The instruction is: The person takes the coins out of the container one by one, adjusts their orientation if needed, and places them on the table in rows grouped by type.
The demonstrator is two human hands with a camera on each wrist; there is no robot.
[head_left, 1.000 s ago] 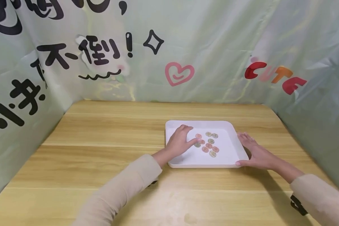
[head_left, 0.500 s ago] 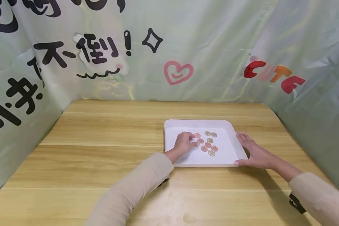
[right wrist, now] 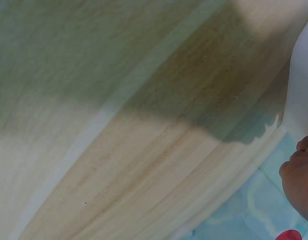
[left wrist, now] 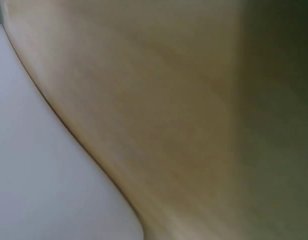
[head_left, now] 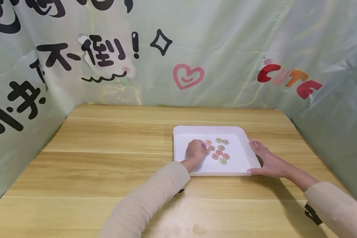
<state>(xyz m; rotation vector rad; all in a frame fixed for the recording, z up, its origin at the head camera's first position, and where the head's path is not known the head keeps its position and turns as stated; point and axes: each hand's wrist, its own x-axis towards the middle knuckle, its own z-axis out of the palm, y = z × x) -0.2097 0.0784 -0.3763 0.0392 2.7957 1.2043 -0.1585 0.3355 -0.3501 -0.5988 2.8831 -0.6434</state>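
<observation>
left hand [head_left: 196,150]: inside white tray [head_left: 244,158], fingers curled, pinching a coin [head_left: 207,151] at left edge of cluster | coins [head_left: 219,151]: mid-tray, close together | right hand [head_left: 269,161]: fingers straight, flat against tray's right rim, thumb at near corner | tray: on wooden table [head_left: 107,158], right of centre

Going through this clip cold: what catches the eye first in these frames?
The white tray right of centre on the wooden table, with small round orange and green discs scattered in it. The left hand sits curled inside the tray at the discs' left edge, while the right hand lies flat against the tray's right rim. Behind, a pale green backdrop carries black characters and a pink heart.
</observation>
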